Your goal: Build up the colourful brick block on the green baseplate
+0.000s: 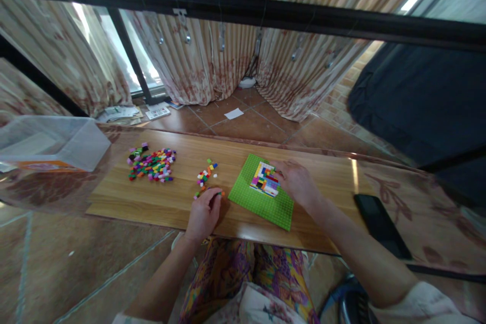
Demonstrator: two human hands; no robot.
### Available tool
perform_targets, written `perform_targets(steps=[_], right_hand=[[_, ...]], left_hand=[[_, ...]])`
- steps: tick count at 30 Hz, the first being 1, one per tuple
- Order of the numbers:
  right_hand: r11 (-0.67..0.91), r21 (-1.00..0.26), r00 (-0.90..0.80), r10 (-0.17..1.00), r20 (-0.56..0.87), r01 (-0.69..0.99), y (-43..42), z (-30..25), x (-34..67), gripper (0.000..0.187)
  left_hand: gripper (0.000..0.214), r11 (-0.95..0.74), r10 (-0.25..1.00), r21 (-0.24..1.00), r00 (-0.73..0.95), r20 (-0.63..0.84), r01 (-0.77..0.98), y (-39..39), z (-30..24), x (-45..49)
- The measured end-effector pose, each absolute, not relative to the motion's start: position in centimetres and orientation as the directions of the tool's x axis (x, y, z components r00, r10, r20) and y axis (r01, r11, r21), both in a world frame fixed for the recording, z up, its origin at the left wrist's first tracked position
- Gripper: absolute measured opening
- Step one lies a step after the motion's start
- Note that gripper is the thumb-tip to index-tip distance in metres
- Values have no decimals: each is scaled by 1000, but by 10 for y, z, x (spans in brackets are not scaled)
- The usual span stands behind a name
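Observation:
A green studded baseplate [243, 195] lies turned at an angle on the wooden board. Small toy bricks on it form a colourful block with a white border [265, 180]. My right hand [298, 182] reaches over the plate from the right, its closed fingertips at the right upper edge of the block; what they pinch is too small to make out. Left of the plate, my left hand [204, 215] is closed in a pinch, with a small orange and green toy brick [222, 193] at its fingertips. Just beyond it lies a small scatter of loose bricks [204, 176].
A larger pile of mixed bricks [154, 164] sits on the left of the wooden board [125, 200]. Past it stands a clear plastic box [85, 144]. A black phone [381, 225] lies at the right. A dark metal bar [243, 7] crosses above, before the curtains.

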State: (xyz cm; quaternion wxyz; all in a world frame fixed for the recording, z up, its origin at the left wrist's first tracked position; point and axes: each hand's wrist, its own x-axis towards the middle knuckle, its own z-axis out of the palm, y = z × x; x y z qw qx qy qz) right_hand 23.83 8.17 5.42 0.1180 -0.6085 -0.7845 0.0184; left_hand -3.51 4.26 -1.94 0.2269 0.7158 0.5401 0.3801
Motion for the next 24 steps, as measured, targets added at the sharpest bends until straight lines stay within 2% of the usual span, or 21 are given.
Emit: perform_targets(steps=[5,8,14,19,21,24], right_hand=[[165,-348,-63,956,288,923,79,48,248,28],[89,-478,63,954,292,874,82,45,249,28],[19,-646,144,969,199,763,89,33,245,24],[-79,-862,232,972,45,501,96,18,249,27],[-121,-901,250,968,-14,416,98,13,251,31],[-141,-907,260,965,-36,397,102,7,251,29]], left_hand=[[21,-308,948,741,125,293,596,42,-17,-34],[22,-316,945,739,126,303,595,42,-16,-34],[21,-321,944,739,134,303,592,42,-16,-35],[22,-313,947,747,132,293,586,42,-17,-35],[21,-314,946,745,130,296,588,42,-17,-35],[21,-318,945,745,130,301,587,41,-18,-34]])
